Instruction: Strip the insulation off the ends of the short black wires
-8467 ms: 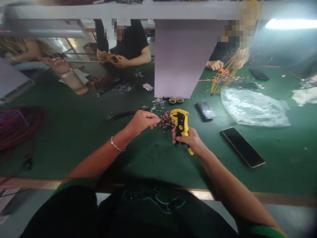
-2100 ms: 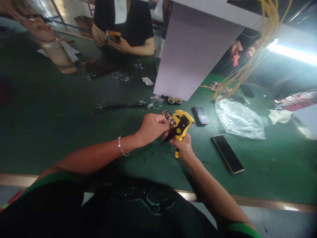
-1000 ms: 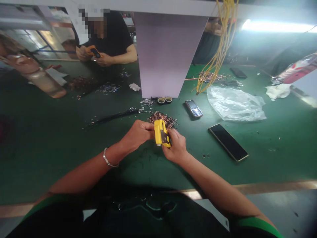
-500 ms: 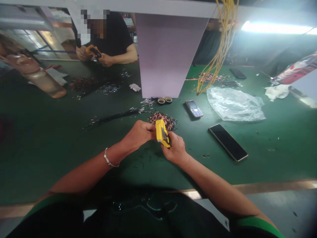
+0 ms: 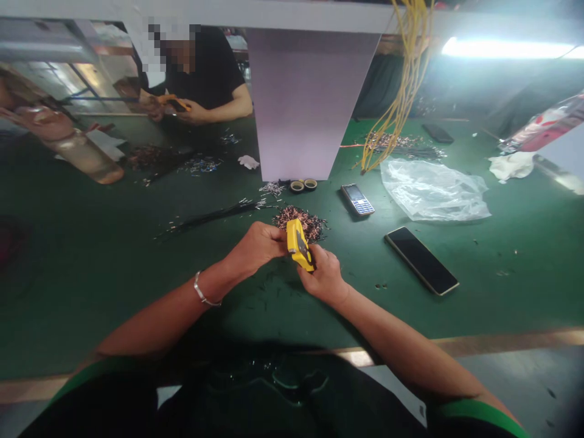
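Observation:
My right hand [image 5: 325,275] is wrapped around the handles of a yellow and black wire stripper [image 5: 298,243]. The tool's yellow head points away from me, toward my left hand. Fingers pinched, my left hand [image 5: 259,248] meets the left side of the tool's head; whatever is between the fingertips is hidden. Just beyond both hands lies a heap of short black wires with bare copper ends [image 5: 301,220]. A bundle of long black wires [image 5: 214,214] stretches out to the left of the heap. Small dark scraps are scattered on the green table under my hands.
Two tape rolls [image 5: 303,185] sit before a pale upright panel [image 5: 303,103]. To the right lie a keypad phone [image 5: 358,200], a smartphone [image 5: 421,260] and a clear plastic bag [image 5: 433,190]. Yellow wires [image 5: 401,103] hang down. A bottle [image 5: 86,155] stands left; a co-worker [image 5: 205,73] sits opposite.
The stripper's yellow parts have shifted slightly in my right hand. My left hand keeps its pinch in the same place. Across the table, the co-worker's hands and orange tool have changed position.

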A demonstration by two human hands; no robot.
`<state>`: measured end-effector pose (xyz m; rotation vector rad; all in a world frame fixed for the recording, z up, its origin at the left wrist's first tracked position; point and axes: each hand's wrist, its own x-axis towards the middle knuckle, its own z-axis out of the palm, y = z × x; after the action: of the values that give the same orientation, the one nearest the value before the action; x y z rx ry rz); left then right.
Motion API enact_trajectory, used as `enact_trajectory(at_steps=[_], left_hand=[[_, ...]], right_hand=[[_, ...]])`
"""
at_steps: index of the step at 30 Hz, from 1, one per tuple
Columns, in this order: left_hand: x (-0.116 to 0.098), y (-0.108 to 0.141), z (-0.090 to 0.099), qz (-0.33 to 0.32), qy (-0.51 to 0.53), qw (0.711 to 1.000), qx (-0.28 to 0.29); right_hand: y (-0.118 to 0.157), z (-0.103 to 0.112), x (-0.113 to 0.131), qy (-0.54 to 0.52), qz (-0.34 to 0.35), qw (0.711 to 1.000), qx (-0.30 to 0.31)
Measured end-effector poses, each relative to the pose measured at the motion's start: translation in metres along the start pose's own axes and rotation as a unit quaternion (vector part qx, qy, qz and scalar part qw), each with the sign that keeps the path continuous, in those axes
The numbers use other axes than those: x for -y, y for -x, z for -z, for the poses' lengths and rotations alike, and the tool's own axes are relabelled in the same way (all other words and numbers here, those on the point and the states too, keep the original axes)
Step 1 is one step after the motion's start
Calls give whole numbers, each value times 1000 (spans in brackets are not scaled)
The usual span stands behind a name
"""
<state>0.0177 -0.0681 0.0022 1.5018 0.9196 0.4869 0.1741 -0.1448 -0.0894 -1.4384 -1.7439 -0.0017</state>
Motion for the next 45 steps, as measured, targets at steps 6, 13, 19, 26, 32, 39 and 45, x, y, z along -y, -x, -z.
enact_trajectory(at_steps=[6,13,19,26,32,39,45], left_hand=[[3,-8,3,0,-20,1000,-5],[6,-19,10,-3,-12,1000,18],[10,-26,16,-12,7,1000,8],[4,-25,28,-38,30,998,-30],[1,-25,38,-54,26,997,-50],[4,-29,42,-53,41,997,-44],[3,-26,41,-55,48,997,-30]], right_hand=[[-3,-4,-1,-23,-52,998,4],[-7,-6,-3,-62,-114,992,9],[-15,-5,-6,-110,-156,981,28],[-28,19,-7,-311,-314,892,91],[-33,36,-10,-436,-342,814,171],[-24,39,-23,-492,-352,776,178],[-22,39,-18,-511,-319,770,212]])
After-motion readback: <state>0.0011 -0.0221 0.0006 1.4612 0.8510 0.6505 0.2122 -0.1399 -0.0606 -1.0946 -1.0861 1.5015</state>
